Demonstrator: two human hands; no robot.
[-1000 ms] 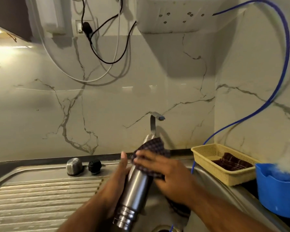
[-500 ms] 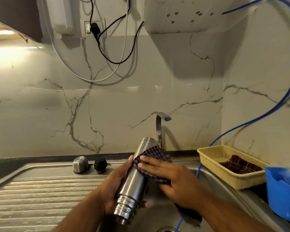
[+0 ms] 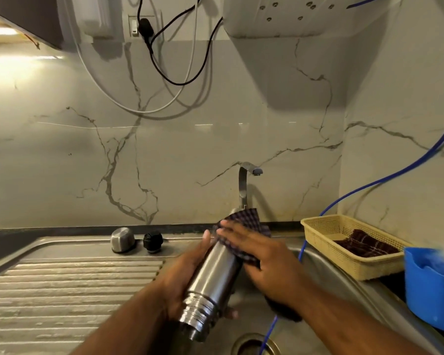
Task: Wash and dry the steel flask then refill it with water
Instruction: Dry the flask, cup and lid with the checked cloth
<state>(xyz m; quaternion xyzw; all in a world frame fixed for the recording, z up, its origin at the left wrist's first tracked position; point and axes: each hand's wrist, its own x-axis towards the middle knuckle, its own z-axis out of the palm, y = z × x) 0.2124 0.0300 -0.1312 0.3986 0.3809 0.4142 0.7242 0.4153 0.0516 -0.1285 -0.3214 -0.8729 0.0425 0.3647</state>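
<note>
The steel flask [image 3: 215, 278] lies tilted over the sink basin [image 3: 326, 283], its open threaded mouth pointing down toward me. My left hand [image 3: 187, 272] grips its body from the left and underneath. My right hand [image 3: 264, 262] presses a dark checked cloth [image 3: 246, 221] against the flask's upper part, fingers spread flat over it. The cloth wraps the flask's base and hangs down under my right wrist. The steel cup lid [image 3: 122, 239] and the black stopper [image 3: 153, 241] stand on the sink ledge to the left.
A steel tap [image 3: 244, 185] rises behind the flask. The ribbed drainboard [image 3: 69, 290] lies to the left. A yellow basket [image 3: 326, 254] holding a dark cloth and a blue tub [image 3: 428, 290] sit at the right. A blue hose [image 3: 369, 185] runs down into the drain [image 3: 254, 344].
My right hand has slid the cloth up along the flask toward its base, and my view has tilted down so the drain now shows. The left hand keeps its hold.
</note>
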